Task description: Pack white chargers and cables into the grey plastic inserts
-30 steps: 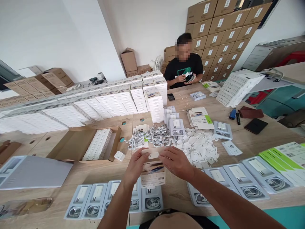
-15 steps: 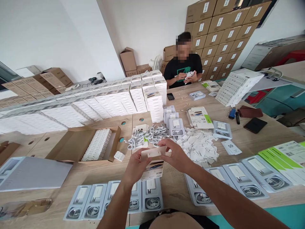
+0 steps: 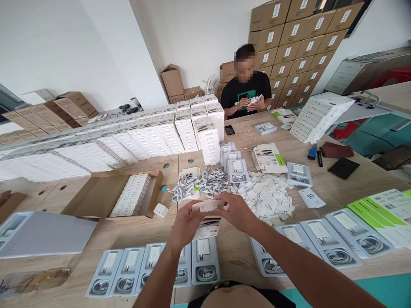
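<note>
Clamped between left hand [image 3: 185,220] and right hand [image 3: 237,209], one at each side: printed white carton [image 3: 206,231], raised above the bench [image 3: 234,256], pale panel uppermost. Below and nearer the body: row of pale trays [image 3: 213,253], fitted with white chargers and coiled cables. Just beyond the hands: tangle of white cables [image 3: 213,182]; to its right, heap of small white pieces [image 3: 271,196]. To the left: open brown box [image 3: 99,192], partly filled with white blocks. Farther out: long stack of white boxes [image 3: 144,141]; across the bench, seated co-worker [image 3: 247,98] in dark shirt.
</note>
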`<state>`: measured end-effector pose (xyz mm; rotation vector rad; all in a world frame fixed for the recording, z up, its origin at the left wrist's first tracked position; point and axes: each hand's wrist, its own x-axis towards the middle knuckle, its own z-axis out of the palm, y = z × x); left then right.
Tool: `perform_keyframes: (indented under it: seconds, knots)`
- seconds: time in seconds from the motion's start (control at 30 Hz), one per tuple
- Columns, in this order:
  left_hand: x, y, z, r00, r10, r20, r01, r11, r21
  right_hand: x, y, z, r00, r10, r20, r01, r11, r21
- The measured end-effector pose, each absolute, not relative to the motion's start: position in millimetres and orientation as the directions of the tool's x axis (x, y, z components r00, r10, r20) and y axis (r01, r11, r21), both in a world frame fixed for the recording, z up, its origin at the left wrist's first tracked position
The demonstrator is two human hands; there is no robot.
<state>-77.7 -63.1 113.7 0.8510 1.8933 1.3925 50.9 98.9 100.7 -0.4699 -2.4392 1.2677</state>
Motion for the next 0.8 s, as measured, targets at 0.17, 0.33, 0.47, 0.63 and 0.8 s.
perform_keyframes:
  seconds: [0.17, 0.33, 0.47, 0.63, 0.8]
  knots:
    - [-77.6, -62.3, 101.4, -0.605, 0.789, -0.111, 0.09, 0.206, 0.974, 51.9, 93.7, 89.7, -0.872, 0.466, 0.153, 0.169, 0.578, -0.799]
    - [-78.6, -63.8, 96.7, -0.621, 0.779, -0.092, 0.101, 0.196, 0.975, 52.7, 92.3, 85.3, -0.86, 0.431, 0.271, 0.12, 0.689, -0.714]
    - [-76.6, -62.1, 99.7, -0.653, 0.747, -0.121, 0.075, 0.223, 0.972, 51.8, 94.6, 91.5, -0.868, 0.355, 0.348, 0.073, 0.784, -0.616]
    - [-72.2, -59.2, 97.9, -0.679, 0.705, -0.205, -0.079, 0.207, 0.975, 49.1, 97.7, 107.5, -0.884, 0.36, 0.298, 0.126, 0.798, -0.59]
    - [-70.5, -60.7, 97.8, -0.686, 0.709, -0.166, -0.018, 0.211, 0.977, 49.7, 105.1, 115.8, -0.906, 0.387, 0.173, 0.136, 0.653, -0.745]
